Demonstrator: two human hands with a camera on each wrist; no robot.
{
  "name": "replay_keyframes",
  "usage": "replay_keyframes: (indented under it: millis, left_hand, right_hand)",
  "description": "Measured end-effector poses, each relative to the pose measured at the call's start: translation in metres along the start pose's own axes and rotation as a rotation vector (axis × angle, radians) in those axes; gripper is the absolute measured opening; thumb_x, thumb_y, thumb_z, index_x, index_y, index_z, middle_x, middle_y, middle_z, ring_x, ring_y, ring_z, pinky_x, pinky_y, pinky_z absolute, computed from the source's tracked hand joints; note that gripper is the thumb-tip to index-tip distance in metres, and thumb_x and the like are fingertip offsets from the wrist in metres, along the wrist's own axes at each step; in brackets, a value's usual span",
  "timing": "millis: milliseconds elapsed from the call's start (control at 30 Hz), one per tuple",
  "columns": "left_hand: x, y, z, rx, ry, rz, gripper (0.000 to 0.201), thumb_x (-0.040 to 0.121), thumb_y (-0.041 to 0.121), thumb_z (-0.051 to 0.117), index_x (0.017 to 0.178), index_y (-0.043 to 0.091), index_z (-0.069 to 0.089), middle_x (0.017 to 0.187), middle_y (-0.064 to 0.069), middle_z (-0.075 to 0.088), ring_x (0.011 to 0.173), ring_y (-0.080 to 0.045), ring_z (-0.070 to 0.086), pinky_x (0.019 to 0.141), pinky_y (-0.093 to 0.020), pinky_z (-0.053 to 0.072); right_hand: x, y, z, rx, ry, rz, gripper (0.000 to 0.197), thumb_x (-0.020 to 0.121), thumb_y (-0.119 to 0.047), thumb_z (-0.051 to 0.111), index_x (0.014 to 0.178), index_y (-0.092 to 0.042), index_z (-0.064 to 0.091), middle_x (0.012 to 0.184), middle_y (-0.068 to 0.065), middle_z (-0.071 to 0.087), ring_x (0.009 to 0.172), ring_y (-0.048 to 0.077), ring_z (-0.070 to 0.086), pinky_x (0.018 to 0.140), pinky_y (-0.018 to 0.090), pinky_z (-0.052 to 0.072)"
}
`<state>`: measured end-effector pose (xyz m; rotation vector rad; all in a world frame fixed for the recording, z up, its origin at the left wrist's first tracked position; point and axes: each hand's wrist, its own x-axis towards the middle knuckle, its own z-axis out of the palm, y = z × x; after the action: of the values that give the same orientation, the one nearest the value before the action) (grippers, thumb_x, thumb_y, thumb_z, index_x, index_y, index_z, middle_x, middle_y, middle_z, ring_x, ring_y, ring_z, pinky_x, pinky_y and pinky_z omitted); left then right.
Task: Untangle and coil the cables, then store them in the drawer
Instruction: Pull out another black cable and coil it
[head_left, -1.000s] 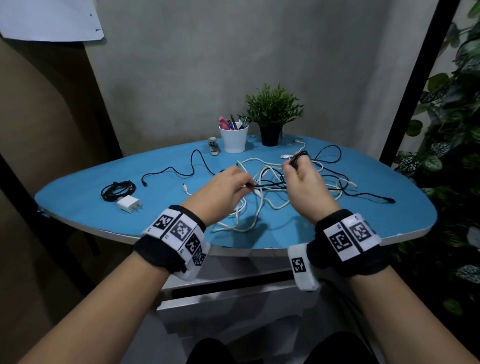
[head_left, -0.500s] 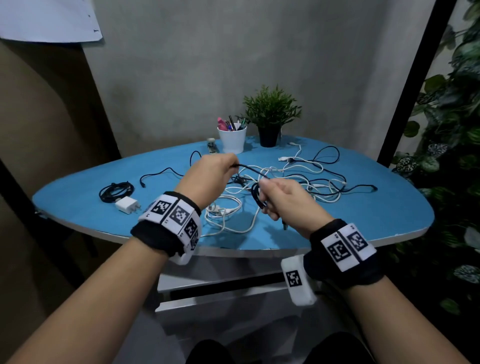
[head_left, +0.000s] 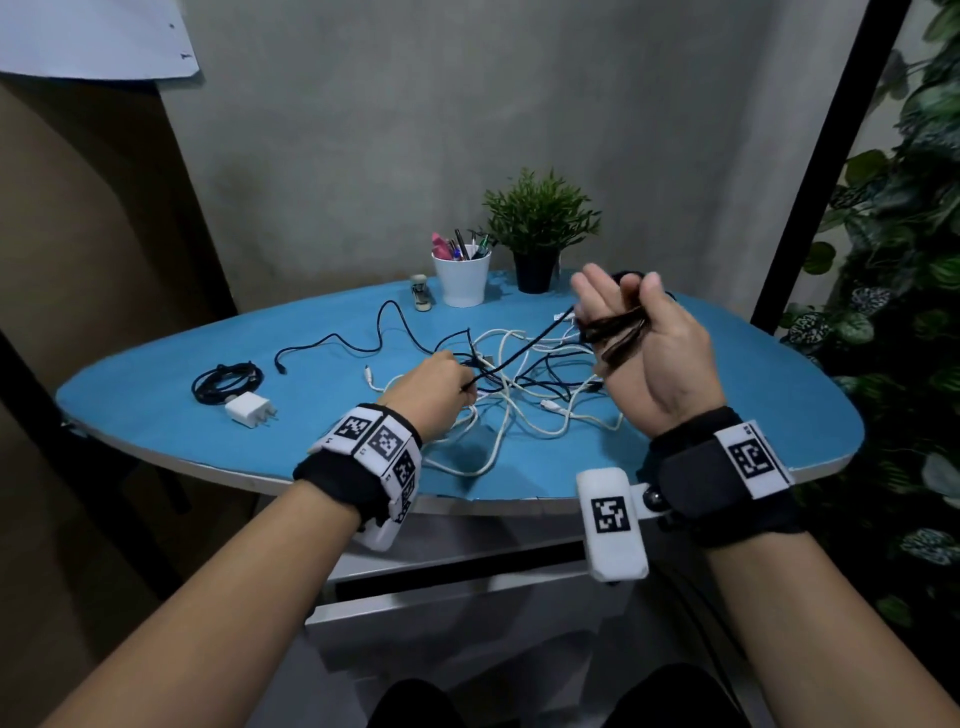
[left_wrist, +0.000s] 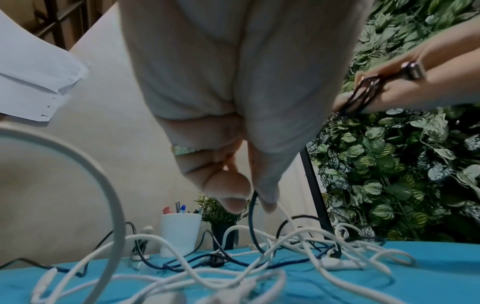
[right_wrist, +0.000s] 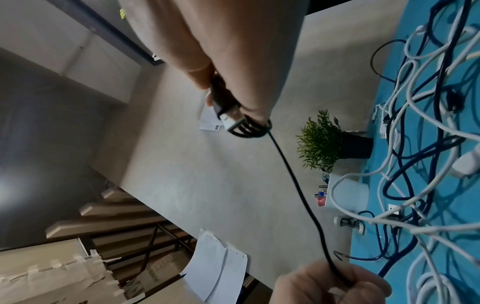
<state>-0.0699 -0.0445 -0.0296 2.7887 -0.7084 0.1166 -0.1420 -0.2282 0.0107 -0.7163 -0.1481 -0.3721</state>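
Two hands (head_left: 652, 353) on black cable (head_left: 519, 358), no legible writing

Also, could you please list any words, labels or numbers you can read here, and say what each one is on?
No text here reads clearly.
Wristbands: square black-and-white code patterns, no words.
Paper sheet on the wall: tiny dark marks, unreadable.
Cardboard box: some printing, too blurred to read.
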Motion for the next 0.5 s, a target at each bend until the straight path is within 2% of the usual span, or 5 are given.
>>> replay_keyframes:
  millis: [67, 167, 233, 333, 500]
  left_hand:
    - [0.0, -0.001, -0.003, -0.008, -0.005, -0.013, 0.018, 0.095, 0.02, 0.05, 0.097, 0.009, 0.065, 0.105, -0.008, 0.046, 0.092, -0.027, 0.054, 0.084, -0.035, 0.044]
    - [-0.003, -0.001, -0.01, -0.064, 0.014, 0.055, 0.018, 0.095, 0.018, 0.05, 0.097, 0.008, 0.065, 0.1, -0.006, 0.046, 0.09, -0.025, 0.055, 0.078, -0.029, 0.042]
    - [-0.008, 0.003, -0.014, -0.196, 0.06, 0.142, 0.017, 0.096, 0.015, 0.049, 0.097, 0.006, 0.063, 0.099, -0.008, 0.051, 0.085, -0.022, 0.059, 0.076, -0.027, 0.047]
    - [-0.013, 0.008, -0.017, -0.246, 0.141, 0.288, 0.016, 0.095, 0.013, 0.05, 0.101, 0.005, 0.063, 0.099, -0.009, 0.06, 0.086, -0.018, 0.055, 0.077, -0.013, 0.04]
    - [-0.009, 0.012, -0.022, -0.247, 0.372, 0.465, 0.011, 0.091, 0.007, 0.055, 0.098, 0.003, 0.063, 0.115, -0.011, 0.056, 0.099, -0.022, 0.057, 0.088, -0.022, 0.042]
  right_hand:
    - [0.003, 0.001, -0.004, 0.012, 0.068, -0.046, 0.025, 0.102, -0.021, 0.035, 0.087, -0.009, 0.051, 0.11, 0.013, 0.06, 0.109, 0.02, 0.061, 0.086, 0.027, 0.052]
    - [0.005, 0.003, -0.008, -0.139, 0.14, -0.1, 0.021, 0.101, -0.018, 0.037, 0.087, -0.014, 0.052, 0.083, 0.001, 0.054, 0.071, 0.008, 0.056, 0.056, 0.02, 0.047]
    - [0.005, 0.006, -0.011, -0.361, 0.186, -0.1, 0.018, 0.101, -0.019, 0.038, 0.09, -0.016, 0.052, 0.077, 0.0, 0.046, 0.063, 0.009, 0.045, 0.05, 0.02, 0.04]
    - [0.006, 0.013, -0.019, -0.863, 0.169, -0.057, 0.016, 0.1, -0.027, 0.038, 0.101, -0.014, 0.048, 0.079, 0.0, 0.043, 0.067, 0.011, 0.041, 0.061, 0.026, 0.041]
    - [0.001, 0.031, -0.028, -1.393, -0.154, 0.024, 0.021, 0.098, -0.028, 0.039, 0.106, -0.012, 0.05, 0.093, 0.0, 0.06, 0.087, 0.016, 0.058, 0.082, 0.037, 0.044]
